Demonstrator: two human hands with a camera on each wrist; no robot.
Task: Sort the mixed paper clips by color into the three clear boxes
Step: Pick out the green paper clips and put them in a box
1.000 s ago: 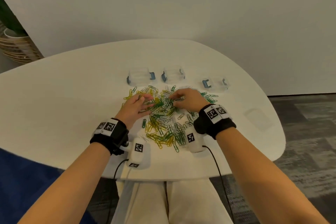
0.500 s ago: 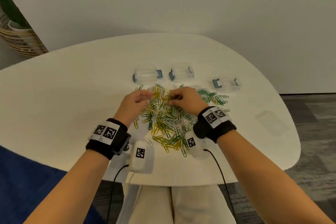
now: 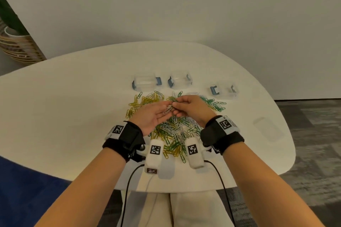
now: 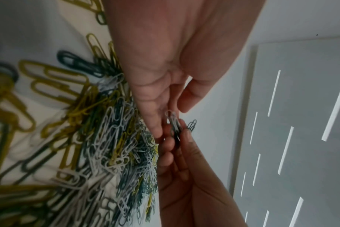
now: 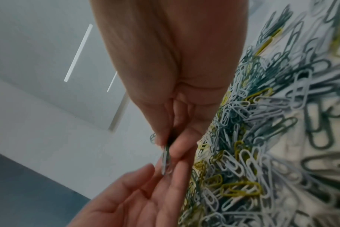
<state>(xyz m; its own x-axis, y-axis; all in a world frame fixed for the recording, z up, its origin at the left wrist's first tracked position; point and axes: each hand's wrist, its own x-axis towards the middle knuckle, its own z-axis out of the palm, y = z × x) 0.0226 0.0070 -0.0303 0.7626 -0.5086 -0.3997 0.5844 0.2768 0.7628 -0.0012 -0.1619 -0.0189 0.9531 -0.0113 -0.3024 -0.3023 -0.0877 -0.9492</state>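
Observation:
A mixed pile of yellow, green and white paper clips (image 3: 173, 131) lies on the white table (image 3: 73, 108). Behind it stand three clear boxes with blue latches: left (image 3: 145, 83), middle (image 3: 180, 80), right (image 3: 224, 90). Above the pile my left hand (image 3: 162, 111) is turned palm up with straight fingers, and a few white clips (image 3: 167, 110) lie across its fingertips (image 4: 155, 122). My right hand (image 3: 175, 104) pinches the other end of those clips (image 5: 166, 159) between thumb and fingers, with a green clip (image 3: 172, 99) sticking out beyond them.
A clear lid (image 3: 267, 131) lies flat near the table's right edge. A woven plant basket (image 3: 16, 49) stands on the floor at far left. The table's front edge is right below my wrists, with cables hanging over it.
Both hands have risen off the pile. The left hand turned palm up, and the right hand brought white clips onto its fingertips.

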